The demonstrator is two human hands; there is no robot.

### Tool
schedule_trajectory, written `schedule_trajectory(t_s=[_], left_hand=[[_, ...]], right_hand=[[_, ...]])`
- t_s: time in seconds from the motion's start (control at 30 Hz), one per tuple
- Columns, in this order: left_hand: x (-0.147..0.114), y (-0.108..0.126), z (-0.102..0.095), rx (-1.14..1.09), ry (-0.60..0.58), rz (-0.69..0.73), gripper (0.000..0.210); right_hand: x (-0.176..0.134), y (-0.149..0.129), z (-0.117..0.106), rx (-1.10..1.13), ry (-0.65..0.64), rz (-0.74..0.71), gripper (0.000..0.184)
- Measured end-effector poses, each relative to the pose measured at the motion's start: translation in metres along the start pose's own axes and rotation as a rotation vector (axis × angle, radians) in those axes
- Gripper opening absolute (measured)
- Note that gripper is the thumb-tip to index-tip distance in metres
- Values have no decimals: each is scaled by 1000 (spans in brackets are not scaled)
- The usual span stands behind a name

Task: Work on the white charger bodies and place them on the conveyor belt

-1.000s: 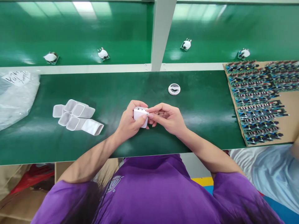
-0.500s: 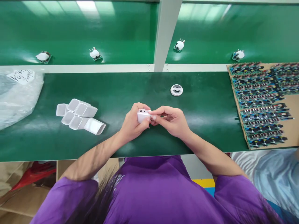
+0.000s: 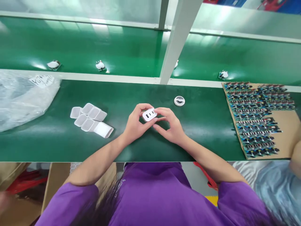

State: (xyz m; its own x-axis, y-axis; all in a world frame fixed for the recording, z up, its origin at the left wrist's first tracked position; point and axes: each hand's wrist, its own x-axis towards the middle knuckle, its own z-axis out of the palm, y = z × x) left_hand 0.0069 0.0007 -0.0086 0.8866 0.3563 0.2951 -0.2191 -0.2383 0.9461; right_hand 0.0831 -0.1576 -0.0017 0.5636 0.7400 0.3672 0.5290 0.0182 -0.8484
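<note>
both hands meet over the middle of the green workbench [image 3: 58, 144], nearer its front edge than its back rail, and between them sits a small white charger housing [image 3: 149, 115] with two dark port slots facing up. the left hand [image 3: 135, 124] has its fingers curled and clamped on the housing's left side and underside, thumb arched over the top; the right hand [image 3: 169, 125] pinches the housing's right end with fingertips together on it, the remaining fingers folded beneath. the housing is held just above the bench surface, not resting on it. to the left, well apart from the hands, a cluster of empty white shells [image 3: 91, 119] lies on the bench, some standing open-end up and one tipped on its side at the cluster's right. a crumpled clear plastic bag [image 3: 23, 97] with a handwritten label fills the bench's left end. a small round white cap [image 3: 179, 101] sits behind and right of the hands, near the back rail. a cardboard tray of circuit boards [image 3: 256, 122] occupies the bench's right end, reaching its front edge. bare green surface lies open between the hands and the shells, and between the hands and the tray. beyond the rail, small white assemblies [image 3: 100, 65] sit spaced along a conveyor belt [image 3: 131, 50].
</note>
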Motion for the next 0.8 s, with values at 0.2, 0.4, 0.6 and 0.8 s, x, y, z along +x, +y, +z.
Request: schedule_trajectory(t_s=[0.2,0.4,0.6,0.8], left_hand=[[17,-1,-4,-357,291,-504,37],[36,-2,-20,-640,305,-674,53],[40,-4,-27,-602,344,-632,40],[38,0,-28,-383,270,-537,21]], right_hand=[[32,0,25,-369,-90,-109,72],[106,10,36,-497,-104,-23,43],[230,50,18,-816,-126,305,49],[248,69,16,-868,-217,337,63]])
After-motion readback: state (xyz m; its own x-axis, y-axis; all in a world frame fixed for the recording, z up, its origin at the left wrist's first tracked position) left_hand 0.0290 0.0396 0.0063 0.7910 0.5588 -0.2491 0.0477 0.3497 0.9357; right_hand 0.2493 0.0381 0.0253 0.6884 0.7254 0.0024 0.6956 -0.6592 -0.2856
